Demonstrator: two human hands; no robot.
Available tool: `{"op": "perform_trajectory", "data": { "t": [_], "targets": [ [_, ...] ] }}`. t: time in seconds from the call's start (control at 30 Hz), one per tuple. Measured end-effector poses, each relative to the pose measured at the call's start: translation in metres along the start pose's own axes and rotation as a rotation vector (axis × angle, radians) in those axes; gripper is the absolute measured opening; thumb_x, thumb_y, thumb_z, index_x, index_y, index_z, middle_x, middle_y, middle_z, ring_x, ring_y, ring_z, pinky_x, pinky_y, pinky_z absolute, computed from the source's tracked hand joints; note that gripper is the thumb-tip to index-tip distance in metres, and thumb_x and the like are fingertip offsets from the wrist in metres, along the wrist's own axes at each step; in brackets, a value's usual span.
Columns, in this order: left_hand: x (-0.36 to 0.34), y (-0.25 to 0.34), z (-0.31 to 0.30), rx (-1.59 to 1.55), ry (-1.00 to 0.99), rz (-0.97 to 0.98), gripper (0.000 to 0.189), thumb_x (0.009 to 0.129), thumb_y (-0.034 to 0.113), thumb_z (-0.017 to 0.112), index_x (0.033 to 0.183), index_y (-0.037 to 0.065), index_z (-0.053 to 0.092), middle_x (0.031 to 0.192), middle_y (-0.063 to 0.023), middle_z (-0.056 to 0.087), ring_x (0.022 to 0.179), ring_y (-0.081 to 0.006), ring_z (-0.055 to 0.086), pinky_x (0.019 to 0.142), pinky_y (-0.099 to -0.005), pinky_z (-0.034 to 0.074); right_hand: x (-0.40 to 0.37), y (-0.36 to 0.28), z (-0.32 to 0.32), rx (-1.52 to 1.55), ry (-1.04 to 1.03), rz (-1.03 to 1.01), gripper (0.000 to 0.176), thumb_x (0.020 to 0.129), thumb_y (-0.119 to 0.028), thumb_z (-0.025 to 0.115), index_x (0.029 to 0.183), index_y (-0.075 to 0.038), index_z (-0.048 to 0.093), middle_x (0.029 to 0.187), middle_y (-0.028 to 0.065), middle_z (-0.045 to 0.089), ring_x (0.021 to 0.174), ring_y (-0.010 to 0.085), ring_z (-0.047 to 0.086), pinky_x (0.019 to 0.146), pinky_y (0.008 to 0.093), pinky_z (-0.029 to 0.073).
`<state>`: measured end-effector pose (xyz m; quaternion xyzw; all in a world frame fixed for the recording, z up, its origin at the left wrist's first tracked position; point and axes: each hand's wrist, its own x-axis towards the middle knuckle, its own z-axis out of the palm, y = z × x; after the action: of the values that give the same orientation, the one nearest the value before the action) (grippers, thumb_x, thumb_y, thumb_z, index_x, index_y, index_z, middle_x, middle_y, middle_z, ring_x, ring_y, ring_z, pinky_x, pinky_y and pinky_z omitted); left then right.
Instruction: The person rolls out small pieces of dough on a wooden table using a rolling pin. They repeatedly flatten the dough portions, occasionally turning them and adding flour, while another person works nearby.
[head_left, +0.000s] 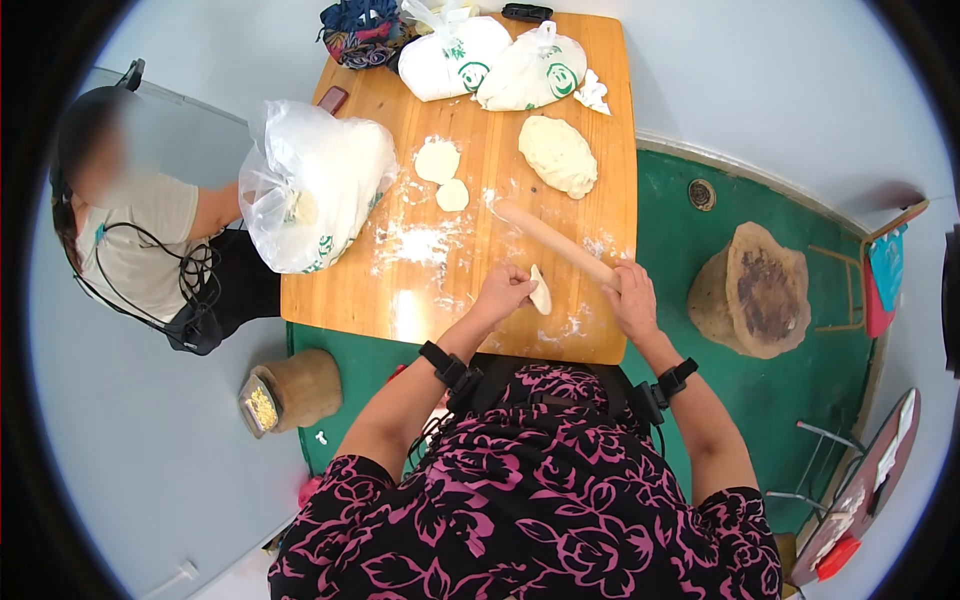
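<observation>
My left hand (503,292) pinches the edge of a small flattened piece of dough (541,291), which is tilted up near the front of the table. My right hand (632,298) is wrapped round the near end of a wooden rolling pin (557,243), which slants away to the far left over the table. Beyond them lie two flat dough rounds, a larger one (437,160) and a smaller one (453,195). A big lump of dough (558,157) rests at the right, past the rolling pin.
Flour is scattered over the wooden table (480,325). An open plastic bag of flour (345,190) stands at its left edge, beside a seated person (150,220). Two tied white bags, one (455,60) left of another (535,70), sit at the back. A wooden stump (755,290) stands on the right.
</observation>
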<state>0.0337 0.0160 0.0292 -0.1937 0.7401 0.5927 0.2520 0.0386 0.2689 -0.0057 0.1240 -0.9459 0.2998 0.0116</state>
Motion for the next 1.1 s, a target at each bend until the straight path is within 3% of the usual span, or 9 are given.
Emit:
{"op": "perform_trajectory", "data": {
  "t": [0.13, 0.2, 0.33, 0.43, 0.53, 0.63, 0.7, 0.8, 1.1],
  "targets": [
    [0.004, -0.013, -0.003, -0.266, 0.032, -0.068, 0.011, 0.086, 0.01, 0.059, 0.092, 0.002, 0.053, 0.079, -0.0072, 0.062, 0.068, -0.0184, 0.064, 0.058, -0.0294, 0.051, 0.005, -0.001, 0.0, -0.001, -0.018, 0.005, 0.035, 0.073, -0.017, 0.067, 0.101, -0.004, 0.05, 0.115, 0.0115, 0.05, 0.109, 0.0299, 0.047, 0.091, 0.0404, 0.038],
    [0.019, -0.052, -0.011, -0.15, 0.073, -0.08, 0.012, 0.086, 0.01, 0.059, 0.092, 0.001, 0.052, 0.079, -0.0081, 0.062, 0.068, -0.0193, 0.065, 0.056, -0.0289, 0.051, 0.008, -0.007, 0.0, 0.001, -0.043, -0.035, 0.036, 0.073, -0.017, 0.067, 0.101, -0.004, 0.05, 0.114, 0.0112, 0.051, 0.109, 0.0294, 0.047, 0.091, 0.04, 0.038],
    [-0.004, -0.046, -0.02, -0.192, 0.085, -0.17, 0.015, 0.086, 0.013, 0.059, 0.092, 0.0, 0.054, 0.079, -0.0103, 0.063, 0.065, -0.0208, 0.065, 0.054, -0.0287, 0.052, 0.007, -0.022, 0.011, 0.005, -0.094, -0.174, 0.037, 0.072, -0.019, 0.068, 0.101, -0.004, 0.051, 0.113, 0.0105, 0.051, 0.111, 0.028, 0.046, 0.091, 0.0402, 0.038],
    [-0.021, -0.044, -0.039, 0.041, -0.06, -0.329, 0.019, 0.085, 0.016, 0.06, 0.091, -0.001, 0.055, 0.076, -0.0103, 0.063, 0.06, -0.0199, 0.064, 0.05, -0.0279, 0.05, 0.004, -0.03, 0.02, -0.035, -0.144, -0.283, 0.037, 0.071, -0.02, 0.068, 0.1, -0.004, 0.052, 0.113, 0.0102, 0.051, 0.113, 0.0271, 0.046, 0.094, 0.0412, 0.036],
    [-0.051, -0.014, -0.046, 0.494, -0.016, -0.084, 0.023, 0.082, 0.018, 0.062, 0.095, -0.001, 0.057, 0.088, -0.0145, 0.063, 0.071, -0.0222, 0.065, 0.06, -0.0325, 0.051, 0.007, -0.035, 0.022, -0.133, -0.196, -0.384, 0.039, 0.073, -0.025, 0.067, 0.103, -0.005, 0.053, 0.117, 0.0105, 0.05, 0.117, 0.0267, 0.044, 0.098, 0.0438, 0.031],
    [-0.053, -0.011, -0.036, 0.752, 0.401, 0.587, 0.035, 0.081, 0.023, 0.063, 0.109, 0.003, 0.056, 0.116, -0.0174, 0.055, 0.103, -0.0286, 0.055, 0.085, -0.0415, 0.043, 0.022, -0.037, 0.015, -0.261, -0.202, -0.454, 0.044, 0.077, -0.034, 0.062, 0.11, -0.005, 0.053, 0.123, 0.0119, 0.048, 0.122, 0.0277, 0.039, 0.102, 0.0472, 0.026],
    [-0.02, -0.024, -0.031, 0.853, 0.555, 0.659, 0.046, 0.081, 0.025, 0.06, 0.122, 0.006, 0.05, 0.135, -0.0186, 0.038, 0.127, -0.0355, 0.032, 0.102, -0.0538, 0.021, 0.036, -0.037, 0.019, -0.331, -0.202, -0.451, 0.048, 0.08, -0.04, 0.058, 0.114, -0.006, 0.053, 0.127, 0.0129, 0.045, 0.125, 0.0285, 0.036, 0.104, 0.0492, 0.023],
    [0.025, -0.037, -0.032, 1.093, 0.591, 0.541, 0.059, 0.083, 0.033, 0.054, 0.134, 0.008, 0.038, 0.143, -0.0175, 0.027, 0.133, -0.0382, 0.022, 0.101, -0.0641, 0.012, 0.058, -0.031, 0.021, -0.395, -0.209, -0.378, 0.054, 0.082, -0.046, 0.053, 0.119, -0.007, 0.051, 0.132, 0.0137, 0.042, 0.128, 0.0294, 0.033, 0.106, 0.0511, 0.02],
    [-0.011, -0.067, -0.037, 1.127, 0.365, 0.438, 0.074, 0.085, 0.045, 0.048, 0.139, 0.001, 0.025, 0.148, -0.013, 0.021, 0.138, -0.03, 0.016, 0.099, -0.0695, 0.007, 0.017, -0.029, 0.029, -0.363, -0.287, -0.469, 0.062, 0.083, -0.05, 0.049, 0.125, -0.005, 0.047, 0.135, 0.0144, 0.04, 0.13, 0.029, 0.03, 0.106, 0.0524, 0.016]
  ]
}}
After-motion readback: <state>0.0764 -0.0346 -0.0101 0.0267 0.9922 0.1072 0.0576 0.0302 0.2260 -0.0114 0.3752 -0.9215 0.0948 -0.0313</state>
